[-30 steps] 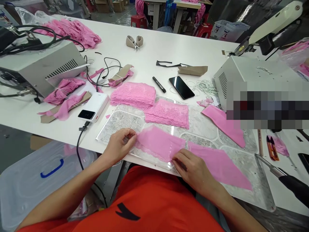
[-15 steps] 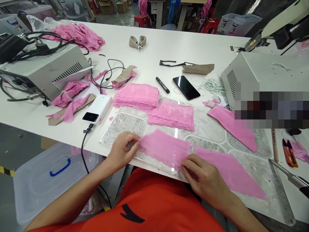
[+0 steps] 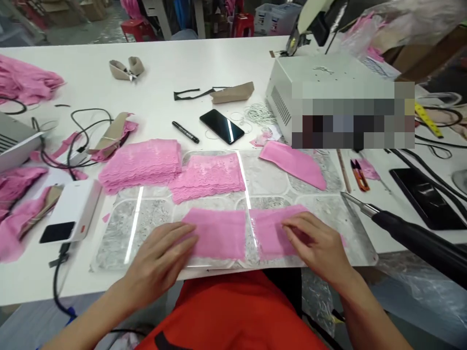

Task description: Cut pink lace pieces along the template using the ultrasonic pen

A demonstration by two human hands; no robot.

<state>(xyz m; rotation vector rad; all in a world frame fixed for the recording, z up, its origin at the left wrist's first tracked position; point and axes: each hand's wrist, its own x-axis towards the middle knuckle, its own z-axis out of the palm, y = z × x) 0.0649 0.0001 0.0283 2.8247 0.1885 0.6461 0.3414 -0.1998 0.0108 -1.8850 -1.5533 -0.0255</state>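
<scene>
Two flat pieces of sheer pink fabric lie side by side on a clear-topped, marble-patterned mat, a narrow gap between them. On the outer end of the left fabric piece rests my left hand, its fingers stretched out and lying flat. My right hand is closed in a pinch at the upper part of the right fabric piece, covering its outer end. Behind them sit two stacks of pink lace, a taller lace stack and a lower lace stack.
A soldering-iron-like tool points in from the right. Beyond the mat are a pink curved panel, a phone, a marker and orange snips. A power bank stands left; a grey box stands right.
The view has swung right. My left hand has gone from a pinch at the left piece's end to lying flat on it. My right hand has moved from the left piece onto the right one.
</scene>
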